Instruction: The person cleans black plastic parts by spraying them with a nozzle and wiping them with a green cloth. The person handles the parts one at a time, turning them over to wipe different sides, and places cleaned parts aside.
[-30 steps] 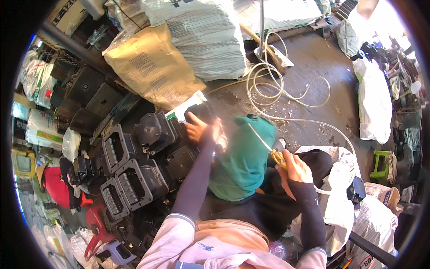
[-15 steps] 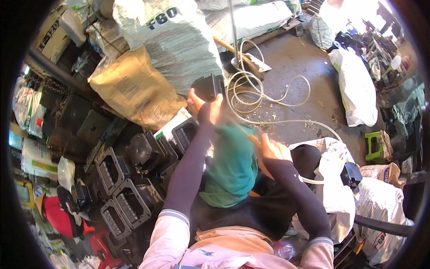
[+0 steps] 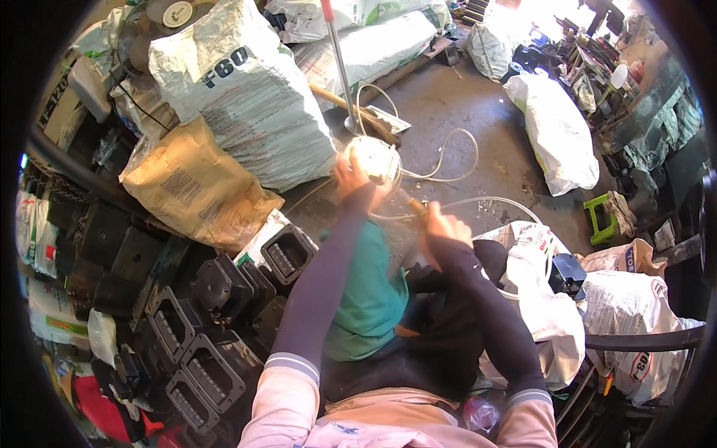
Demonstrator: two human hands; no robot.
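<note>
My left hand (image 3: 351, 173) grips a boxy part (image 3: 379, 158) whose upper face is bright with glare. It is held over the floor, beyond the green cloth (image 3: 364, 299) draped across my lap. The fingers of my right hand (image 3: 447, 230) are closed round a slim tool with a yellow-brown end (image 3: 418, 209). That end points toward the part, and motion blur hides its exact kind. A pale clear hose (image 3: 485, 200) loops over the floor past both hands and bends down near my right forearm; its link to the tool is hidden.
Dark rectangular housings (image 3: 216, 373) stand grouped at my left, beside a brown paper sack (image 3: 198, 187) and a large white sack (image 3: 246, 97). A broom (image 3: 366, 123) lies ahead. To the right are a white bag (image 3: 553, 134), a green stool (image 3: 600, 219) and a black box-shaped part (image 3: 567, 275).
My left hand has turned the part, so a bright face shows instead of a dark one. Both hands remain raised ahead of my lap, and the whole view has shifted.
</note>
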